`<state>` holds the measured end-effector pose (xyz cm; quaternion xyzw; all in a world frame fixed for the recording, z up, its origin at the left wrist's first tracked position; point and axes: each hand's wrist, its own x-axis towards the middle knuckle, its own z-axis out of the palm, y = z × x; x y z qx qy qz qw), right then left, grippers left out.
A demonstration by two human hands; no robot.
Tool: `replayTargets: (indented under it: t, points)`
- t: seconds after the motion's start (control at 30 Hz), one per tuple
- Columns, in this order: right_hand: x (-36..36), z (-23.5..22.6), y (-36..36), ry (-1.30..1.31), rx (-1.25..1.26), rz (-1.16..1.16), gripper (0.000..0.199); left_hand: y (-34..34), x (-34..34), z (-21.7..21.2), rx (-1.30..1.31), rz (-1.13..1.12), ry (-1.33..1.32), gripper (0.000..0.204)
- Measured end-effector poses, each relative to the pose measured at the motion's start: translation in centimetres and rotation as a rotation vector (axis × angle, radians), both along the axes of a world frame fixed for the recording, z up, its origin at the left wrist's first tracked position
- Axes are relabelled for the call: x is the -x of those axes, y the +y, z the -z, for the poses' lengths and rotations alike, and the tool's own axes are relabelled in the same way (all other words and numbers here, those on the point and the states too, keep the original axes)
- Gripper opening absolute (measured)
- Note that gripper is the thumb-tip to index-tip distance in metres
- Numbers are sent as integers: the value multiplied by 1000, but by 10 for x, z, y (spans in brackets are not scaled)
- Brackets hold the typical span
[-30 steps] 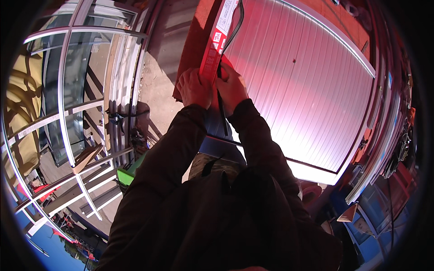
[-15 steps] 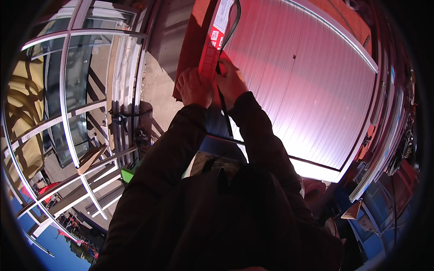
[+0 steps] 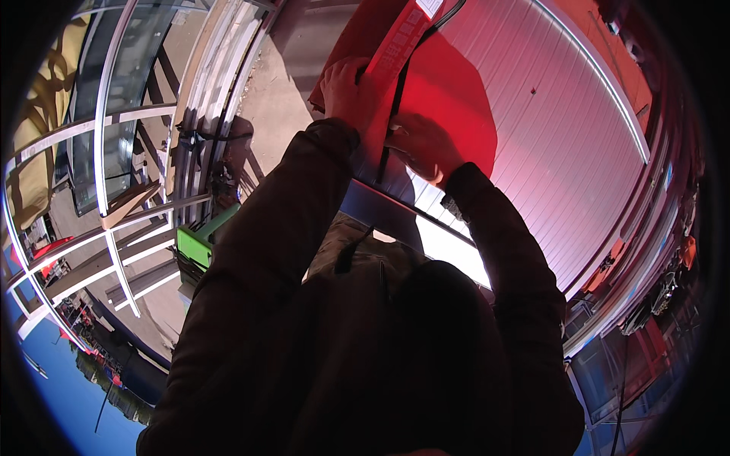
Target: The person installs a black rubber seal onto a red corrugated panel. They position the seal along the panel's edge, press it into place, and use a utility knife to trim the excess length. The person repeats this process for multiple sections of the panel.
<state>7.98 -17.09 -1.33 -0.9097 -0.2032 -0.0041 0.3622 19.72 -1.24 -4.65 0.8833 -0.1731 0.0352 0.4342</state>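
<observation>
A long, narrow red printed box with a white label slants over the left edge of a white ribbed panel. My left hand is closed round its near end, fingers over the left side. Along the right side of the box runs a thin black strip, its near end free over the panel. My right hand has its fingers bent and pinched at this strip; the fingertips are partly in shadow. A vivid red area covers the panel beside the strip; I cannot tell whether it is a sheet or coloured light.
Pale metal frames and glass panes stand at the left, with long profiles stacked beside them. A green object is near my left elbow. More long profiles lie along the panel's right side.
My right hand has slid down and right along the black strip, away from my left hand. The view has shifted, and the vivid red area now spreads over the panel.
</observation>
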Motion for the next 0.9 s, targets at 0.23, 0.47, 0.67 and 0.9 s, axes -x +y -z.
replayTargets:
  t: [0.23,0.47,0.67,0.9]
  points:
    - [1,-6,25,-49,6,19,25,72,52,0,22,76,74,21]
    - [4,-2,52,-91,10,35,23,73,57,-4,16,29,76,19]
    - [3,-1,55,-87,34,-24,24,72,59,1,29,16,61,17]
    - [-1,-5,60,-93,97,-30,20,65,57,-8,2,-6,69,18]
